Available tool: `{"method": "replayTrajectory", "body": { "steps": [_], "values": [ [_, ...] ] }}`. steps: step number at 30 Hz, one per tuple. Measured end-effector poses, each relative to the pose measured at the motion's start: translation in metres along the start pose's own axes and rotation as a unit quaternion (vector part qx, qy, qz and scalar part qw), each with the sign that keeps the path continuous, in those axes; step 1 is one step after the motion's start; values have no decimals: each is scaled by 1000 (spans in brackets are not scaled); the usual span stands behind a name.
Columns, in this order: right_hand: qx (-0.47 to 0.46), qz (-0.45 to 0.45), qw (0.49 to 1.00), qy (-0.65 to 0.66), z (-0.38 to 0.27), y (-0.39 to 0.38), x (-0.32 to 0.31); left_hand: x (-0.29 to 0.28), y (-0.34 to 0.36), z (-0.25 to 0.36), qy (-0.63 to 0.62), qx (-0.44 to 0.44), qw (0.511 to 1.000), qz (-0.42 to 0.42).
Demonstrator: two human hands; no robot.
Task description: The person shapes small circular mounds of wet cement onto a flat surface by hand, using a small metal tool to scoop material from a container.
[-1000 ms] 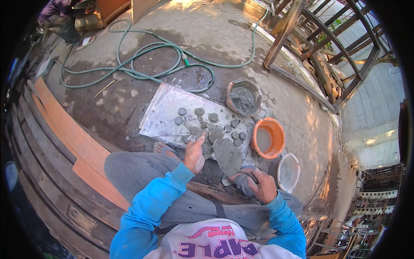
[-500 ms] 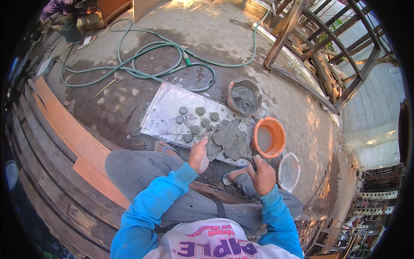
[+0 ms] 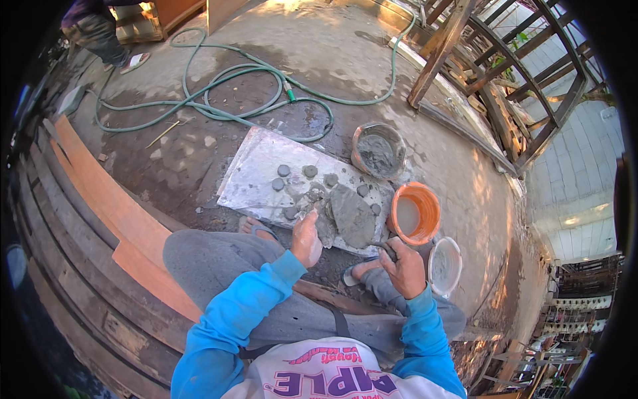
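My right hand [image 3: 403, 268] is closed round a dark handle [image 3: 383, 247], apparently a trowel's, at the near right corner of a pale, mortar-smeared board [image 3: 256, 159]. Grey wet mortar [image 3: 353, 216] spreads over the board's right half and hides where any blade ends. At the board's near edge, my left hand [image 3: 307, 241] points away from me, touching or just beside the mortar. Its fingers are drawn together; whatever they hold is hidden. Several small round mortar discs lie around the heap, among them a dark disc [image 3: 284, 170] and another disc [image 3: 363, 190].
Right of the board stand a bucket of mortar [image 3: 379, 150], an orange bucket of cloudy water [image 3: 416, 213] and a whitish tub [image 3: 444, 266]. A green hose [image 3: 266, 106] coils beyond. Wooden planks [image 3: 100, 279] lie left; a timber frame [image 3: 438, 53] stands far right. Another person [image 3: 100, 40] is far left.
The mortar shape has shifted and looks smoother, showing discs on its right that were covered. Fresh grey mortar covers the discs just beyond my left hand. Both hands have barely moved.
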State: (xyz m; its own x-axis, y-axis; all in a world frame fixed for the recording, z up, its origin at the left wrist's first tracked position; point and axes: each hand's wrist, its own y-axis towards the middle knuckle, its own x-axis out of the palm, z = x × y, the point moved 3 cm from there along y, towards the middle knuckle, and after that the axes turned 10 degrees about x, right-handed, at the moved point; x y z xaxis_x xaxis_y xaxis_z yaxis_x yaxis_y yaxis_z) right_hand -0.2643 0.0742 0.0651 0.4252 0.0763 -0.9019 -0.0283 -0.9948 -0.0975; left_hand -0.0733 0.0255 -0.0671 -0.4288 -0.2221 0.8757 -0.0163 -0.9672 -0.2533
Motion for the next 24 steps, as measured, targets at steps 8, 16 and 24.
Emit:
{"method": "replayTrajectory", "body": {
  "steps": [8, 16, 24],
  "values": [
    [17, 64, 997, -37, 5, 16, 0, -7, -4, -4, 21, -38, 999, -24],
    [129, 1, 976, 177, 90, 131, 23, 15, -5, 6, -21, -55, 998, -14],
    [176, 44, 940, 289, 117, 193, 57, 0, 4, 10, -13, -14, 1000, -19]
  ]
}}
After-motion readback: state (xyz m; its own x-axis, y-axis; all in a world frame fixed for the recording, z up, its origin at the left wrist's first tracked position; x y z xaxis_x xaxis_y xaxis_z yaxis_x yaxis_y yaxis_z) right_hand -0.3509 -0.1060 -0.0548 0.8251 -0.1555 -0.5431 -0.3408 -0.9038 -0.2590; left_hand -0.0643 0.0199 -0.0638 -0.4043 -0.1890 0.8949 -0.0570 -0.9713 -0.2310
